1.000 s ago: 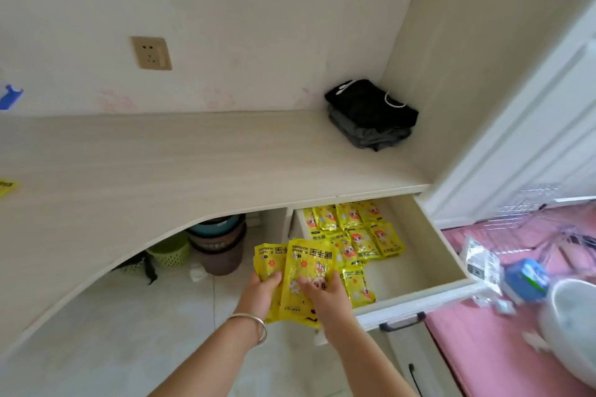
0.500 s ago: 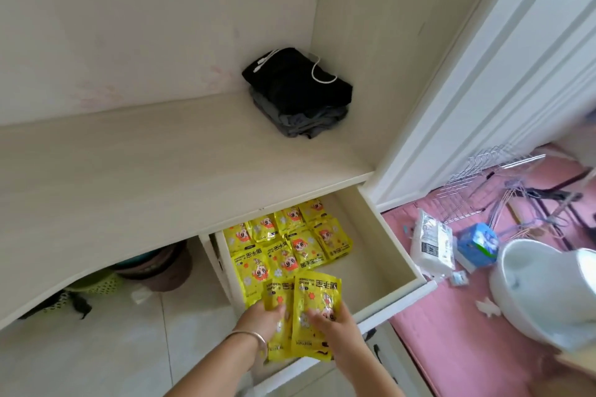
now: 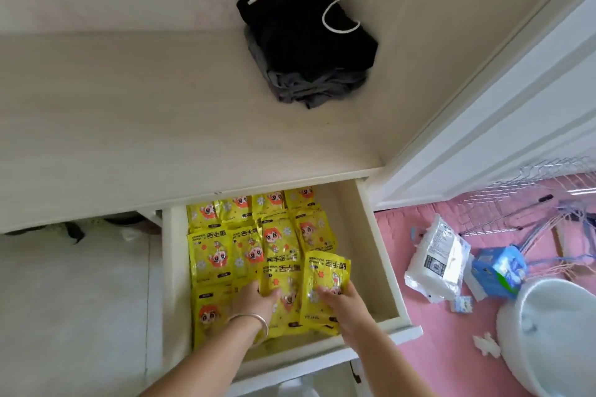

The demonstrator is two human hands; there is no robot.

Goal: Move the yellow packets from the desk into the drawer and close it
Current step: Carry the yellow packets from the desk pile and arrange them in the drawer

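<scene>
Left hand [image 3: 254, 298], silver bangle [image 3: 250, 321] on the wrist, was curled w/ fingers pinching the near-left edge of a glossy yellow foil packet [image 3: 283, 287] printed w/ a red-haired cartoon figure. Right hand [image 3: 342, 301] was likewise curled, fingertips gripping a second yellow foil packet [image 3: 327, 284], which overlapped the first along its right side. Both hands sat low inside the open white wooden drawer [image 3: 380, 251], toward its front right.

Held packets ran long axis front-to-back, print upside down from the wearer's side, far ends pointing to the drawer's back. They lay directly ahead of and under the fingers, just above or touching the packets below; couldn't tell which.

Beyond the fingers, rows of matching yellow packets [image 3: 258, 226] already lined the drawer floor, left and back, same orientation. The bare strip of drawer bottom was on the right, beside the right hand, so that hand looked nearer the free slot; judged the next move to be a small lay-down, maybe a slide rightward, then let go.

Pale wood-grain desk top [image 3: 145, 106] above showed no yellow packets in the visible part; only a folded black and grey cloth bundle [image 3: 306, 42] w/ a white cord in the corner. Drawer not yet shut.
</scene>
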